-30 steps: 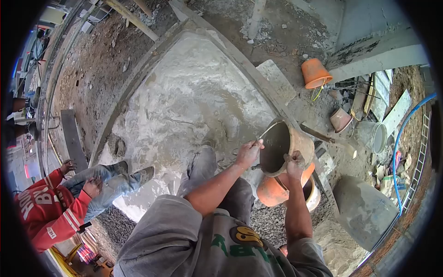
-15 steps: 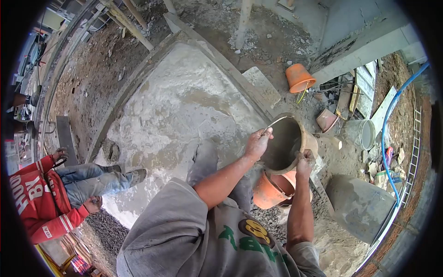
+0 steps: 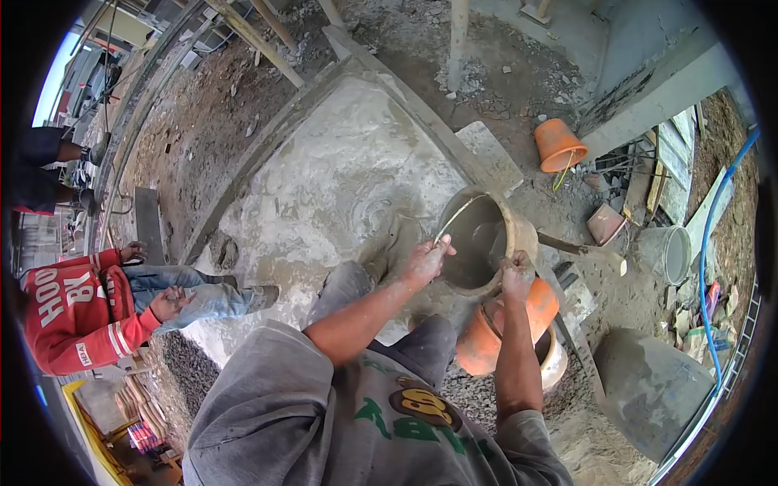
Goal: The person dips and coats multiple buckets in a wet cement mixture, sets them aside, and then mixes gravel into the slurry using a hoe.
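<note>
A mortar-stained bucket (image 3: 525,240) tilts in front of me, its mouth toward the slab and wet grey mix (image 3: 486,247) inside. My left hand (image 3: 427,262) is closed around its thin wire handle (image 3: 463,215). At the near rim, the fingers of my right hand (image 3: 517,277) are wrapped over the edge. Below the bucket are stacked orange buckets (image 3: 478,344), partly hidden by my right forearm. To the left spreads a wet concrete slab (image 3: 300,186), where my legs are bent.
A person in a red hoodie (image 3: 77,304) stands at left, hands in front. Boards (image 3: 421,121) edge the slab. An orange bucket (image 3: 559,146), a clear bucket (image 3: 663,253), a large grey container (image 3: 648,381) and a blue hose (image 3: 707,243) are at right. Wooden posts (image 3: 458,49) stand behind.
The bucket has moved left over the slab, with both my hands still on it. My view has shifted. The other person's near hand has risen and its fingers have spread.
</note>
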Motion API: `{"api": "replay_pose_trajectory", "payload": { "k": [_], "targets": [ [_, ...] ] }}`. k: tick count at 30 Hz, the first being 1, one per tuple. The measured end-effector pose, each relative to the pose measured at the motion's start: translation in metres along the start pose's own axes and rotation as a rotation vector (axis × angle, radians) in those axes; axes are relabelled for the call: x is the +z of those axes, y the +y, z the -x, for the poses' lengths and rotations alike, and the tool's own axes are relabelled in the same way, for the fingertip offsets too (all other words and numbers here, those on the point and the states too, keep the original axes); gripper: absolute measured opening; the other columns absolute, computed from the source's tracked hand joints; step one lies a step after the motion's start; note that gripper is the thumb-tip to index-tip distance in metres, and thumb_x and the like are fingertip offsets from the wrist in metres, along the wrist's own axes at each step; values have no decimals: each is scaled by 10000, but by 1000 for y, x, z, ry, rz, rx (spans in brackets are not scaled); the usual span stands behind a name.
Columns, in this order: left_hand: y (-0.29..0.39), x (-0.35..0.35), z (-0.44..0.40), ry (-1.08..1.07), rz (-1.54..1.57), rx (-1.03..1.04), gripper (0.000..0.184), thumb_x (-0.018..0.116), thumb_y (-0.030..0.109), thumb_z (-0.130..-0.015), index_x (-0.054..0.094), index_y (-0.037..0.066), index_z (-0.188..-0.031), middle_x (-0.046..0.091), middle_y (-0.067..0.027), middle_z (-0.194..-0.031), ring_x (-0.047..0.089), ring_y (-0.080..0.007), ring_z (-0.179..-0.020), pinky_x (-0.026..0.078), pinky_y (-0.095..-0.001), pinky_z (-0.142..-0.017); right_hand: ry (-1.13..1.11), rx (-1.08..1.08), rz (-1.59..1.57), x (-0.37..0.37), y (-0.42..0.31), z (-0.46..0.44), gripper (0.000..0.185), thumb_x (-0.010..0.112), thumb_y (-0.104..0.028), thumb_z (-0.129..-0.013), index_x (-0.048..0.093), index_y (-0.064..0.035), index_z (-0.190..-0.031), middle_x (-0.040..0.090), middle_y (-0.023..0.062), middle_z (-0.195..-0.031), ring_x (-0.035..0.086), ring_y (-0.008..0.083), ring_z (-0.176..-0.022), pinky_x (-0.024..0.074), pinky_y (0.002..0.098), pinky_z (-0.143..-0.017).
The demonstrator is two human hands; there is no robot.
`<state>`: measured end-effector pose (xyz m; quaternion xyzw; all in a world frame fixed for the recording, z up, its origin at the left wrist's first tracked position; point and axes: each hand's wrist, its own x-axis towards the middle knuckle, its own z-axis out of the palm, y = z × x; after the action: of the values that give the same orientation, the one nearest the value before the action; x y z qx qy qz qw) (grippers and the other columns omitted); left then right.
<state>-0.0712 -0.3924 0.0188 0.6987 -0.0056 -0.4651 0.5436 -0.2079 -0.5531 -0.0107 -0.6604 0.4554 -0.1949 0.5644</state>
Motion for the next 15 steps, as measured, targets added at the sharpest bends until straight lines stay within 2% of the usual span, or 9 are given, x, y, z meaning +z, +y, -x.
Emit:
{"api": "replay_pose_trajectory", "payload": {
  "k": [2,4,6,9,11,15],
  "targets": [
    [7,-3,7,18,4,-62,472,430,484,-910,609,56,-820,366,41,-502,366,-56,-438,336,-234,-419,-26,68,-31,10,-5,7,182,571,36,-667,426,-72,-641,398,-34,-588,378,65,-532,331,239,-493],
    [14,1,13,10,14,-27,463,442,476,-906,591,64,-759,371,42,-483,367,-59,-413,324,-236,-395,24,97,-92,16,13,13,189,584,29,-670,428,-72,-636,401,-38,-582,375,59,-524,323,235,-484],
    [15,14,17,-29,29,-5,472,442,480,-904,583,66,-726,381,38,-473,374,-64,-401,322,-241,-384,74,45,-134,7,15,23,201,604,18,-678,433,-77,-634,406,-44,-569,368,53,-504,303,228,-465],
    [13,36,6,-120,-12,26,498,427,501,-901,586,62,-725,399,28,-473,396,-78,-403,335,-253,-393,166,47,35,-18,-1,29,215,619,-26,-670,416,-64,-609,387,-28,-540,364,80,-511,331,265,-476],
    [7,52,0,-153,-48,25,509,424,512,-896,587,60,-730,410,22,-474,411,-87,-405,347,-261,-403,222,131,20,-27,-36,30,242,632,-13,-672,412,-87,-602,387,-42,-545,343,58,-501,302,241,-468],
    [1,58,-11,-203,-78,83,527,413,522,-897,592,52,-739,415,16,-477,425,-93,-416,366,-264,-425,171,26,218,-34,-45,1,258,639,-20,-672,399,-86,-603,385,-40,-555,346,56,-510,299,235,-472]
  ]
}}
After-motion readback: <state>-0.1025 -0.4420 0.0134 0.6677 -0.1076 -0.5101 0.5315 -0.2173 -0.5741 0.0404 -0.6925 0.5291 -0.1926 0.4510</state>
